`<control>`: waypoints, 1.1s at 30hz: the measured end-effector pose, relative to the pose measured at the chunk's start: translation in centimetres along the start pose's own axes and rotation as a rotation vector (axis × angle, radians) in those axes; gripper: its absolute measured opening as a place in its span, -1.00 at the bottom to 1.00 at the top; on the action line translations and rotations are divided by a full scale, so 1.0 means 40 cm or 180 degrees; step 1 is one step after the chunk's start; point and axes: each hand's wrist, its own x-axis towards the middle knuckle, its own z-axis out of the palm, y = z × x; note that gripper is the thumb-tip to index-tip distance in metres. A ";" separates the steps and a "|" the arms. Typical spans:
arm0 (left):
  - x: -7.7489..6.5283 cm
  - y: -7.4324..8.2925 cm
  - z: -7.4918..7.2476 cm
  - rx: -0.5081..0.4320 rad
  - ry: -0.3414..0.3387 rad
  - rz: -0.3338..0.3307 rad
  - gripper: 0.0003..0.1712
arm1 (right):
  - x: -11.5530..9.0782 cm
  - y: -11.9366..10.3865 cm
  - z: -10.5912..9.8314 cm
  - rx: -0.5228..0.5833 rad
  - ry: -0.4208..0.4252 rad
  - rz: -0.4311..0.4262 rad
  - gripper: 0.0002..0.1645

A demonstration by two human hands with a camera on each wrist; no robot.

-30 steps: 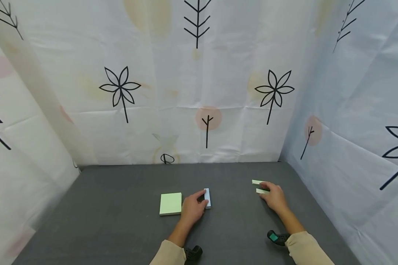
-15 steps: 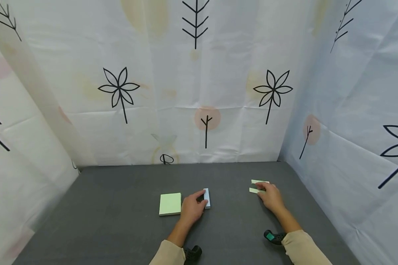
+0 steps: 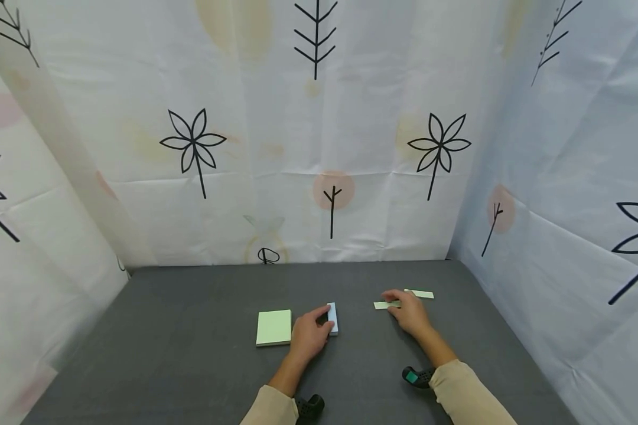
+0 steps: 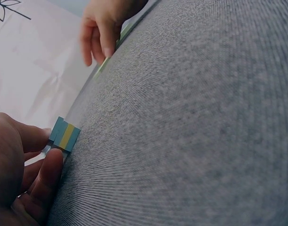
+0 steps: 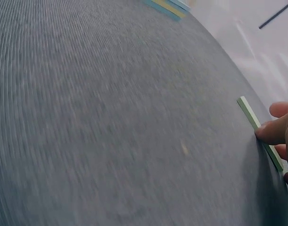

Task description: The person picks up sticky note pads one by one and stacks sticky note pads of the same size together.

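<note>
My left hand (image 3: 308,335) rests on the table and holds a small stack of strips (image 3: 333,320) at its ends, between thumb and fingers. From above the stack looks pale blue; the left wrist view shows its end (image 4: 67,134) as blue with a yellow layer. My right hand (image 3: 412,314), off to the right, pinches a thin light green strip (image 3: 381,306) low over the table; its fingers hide part of the strip. Behind that hand lies a second light green strip (image 3: 421,294), partly covered by the fingers.
A square light green block (image 3: 273,327) sits just left of my left hand. The dark grey table (image 3: 191,354) is bounded by printed white cloth walls (image 3: 372,218) at the back and sides. Black straps (image 3: 419,378) are on both wrists.
My right hand has moved left with the light green strip, revealing more of the second strip, which stays behind. The left hand and the stack have not moved.
</note>
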 end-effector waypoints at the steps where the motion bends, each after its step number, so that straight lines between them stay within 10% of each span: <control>1: 0.000 0.000 0.000 -0.0002 -0.0009 -0.0005 -0.56 | 0.001 -0.006 0.004 0.0036 -0.0015 -0.0016 -0.63; 33: -0.001 0.004 -0.004 -0.0077 -0.0016 -0.0060 -0.55 | 0.010 -0.095 0.071 -0.0309 -0.0078 -0.0292 -0.48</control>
